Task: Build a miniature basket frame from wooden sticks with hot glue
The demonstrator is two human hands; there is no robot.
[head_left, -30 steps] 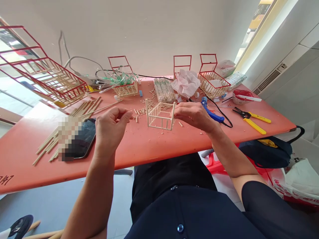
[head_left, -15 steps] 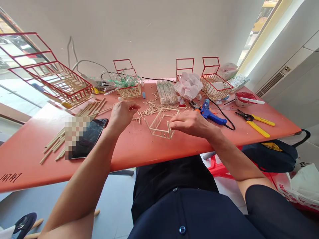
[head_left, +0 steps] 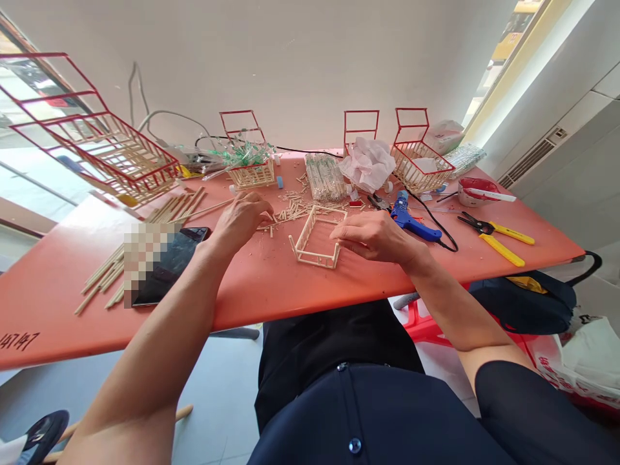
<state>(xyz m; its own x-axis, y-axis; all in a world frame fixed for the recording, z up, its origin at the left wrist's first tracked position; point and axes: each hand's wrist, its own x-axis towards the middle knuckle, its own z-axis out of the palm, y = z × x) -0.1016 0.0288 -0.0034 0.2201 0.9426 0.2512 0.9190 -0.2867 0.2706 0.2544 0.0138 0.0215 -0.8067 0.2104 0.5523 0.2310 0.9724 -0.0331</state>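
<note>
A small frame of pale wooden sticks [head_left: 316,259] rests on the orange table, with short posts standing up at its near corners. My right hand [head_left: 375,236] is at its right side, thumb and fingers closed together at the near right post. Left of the frame, my left hand [head_left: 245,216] is low over the table, its fingers curled down at the edge of a pile of short cut sticks [head_left: 293,210]. Its fingertips are pinched; whatever is between them is too small to make out.
Long sticks [head_left: 104,274] and a phone [head_left: 169,268] lie at the left. On the right are a blue glue gun [head_left: 411,219], yellow-handled pliers [head_left: 504,248] and a red-stained bowl [head_left: 477,194]. Red-trimmed stick baskets [head_left: 252,174] stand along the back.
My left hand has moved down and slightly right to the short sticks. The stick frame has tipped level and shifted a little right, with my right hand still beside it.
</note>
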